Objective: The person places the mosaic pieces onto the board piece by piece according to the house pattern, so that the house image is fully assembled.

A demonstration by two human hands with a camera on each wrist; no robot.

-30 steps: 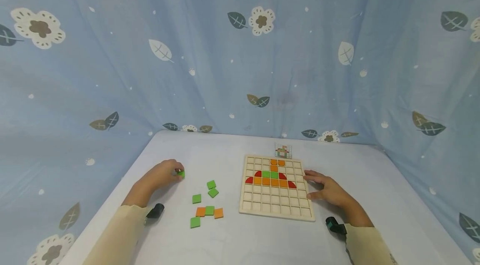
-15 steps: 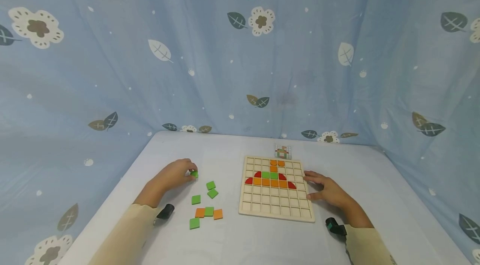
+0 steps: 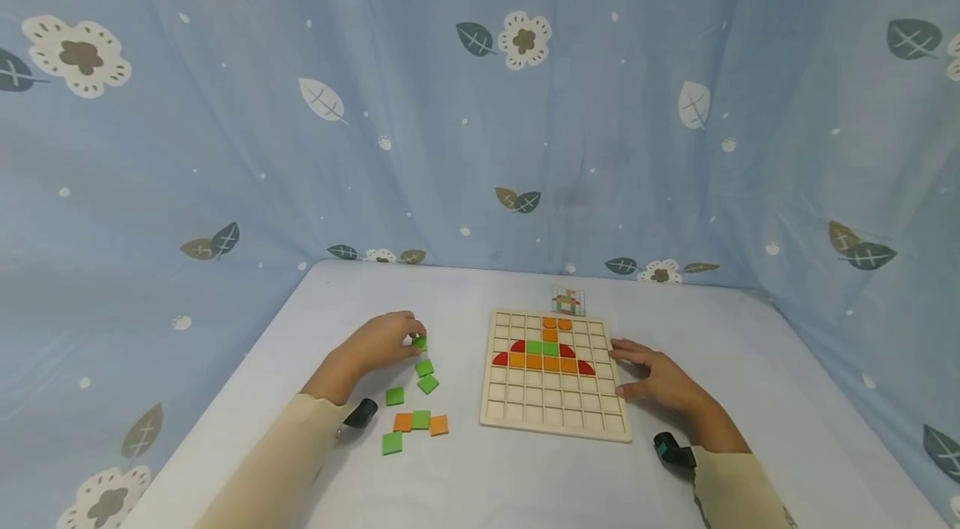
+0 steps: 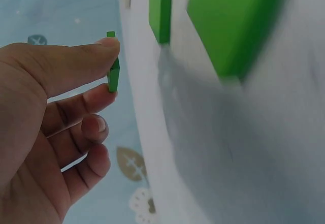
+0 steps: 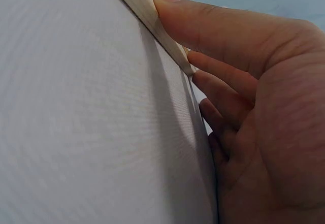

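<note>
In the head view my left hand (image 3: 381,341) is over the table left of the board, thumb and fingertip pinching a green square tile (image 4: 114,74) by its edges. The left wrist view shows that tile edge-on, the other fingers loosely bent. My right hand (image 3: 660,379) rests at the right side of the wooden grid board (image 3: 551,416), its thumb and fingertips spread along that edge and touching it. On the board lie red quarter-round pieces (image 3: 587,368), orange squares (image 3: 534,362), two green squares (image 3: 542,348) and two orange round pieces (image 3: 557,324).
Loose green tiles (image 3: 394,396) and two orange tiles (image 3: 438,425) lie on the white table (image 3: 495,479) left of the board. A small pattern card (image 3: 568,301) lies behind the board. A blue patterned curtain (image 3: 420,137) surrounds the table.
My left hand has moved to the right with the green tile, from the left side of the table to beside the loose green tiles. My right hand stays at the board's edge.
</note>
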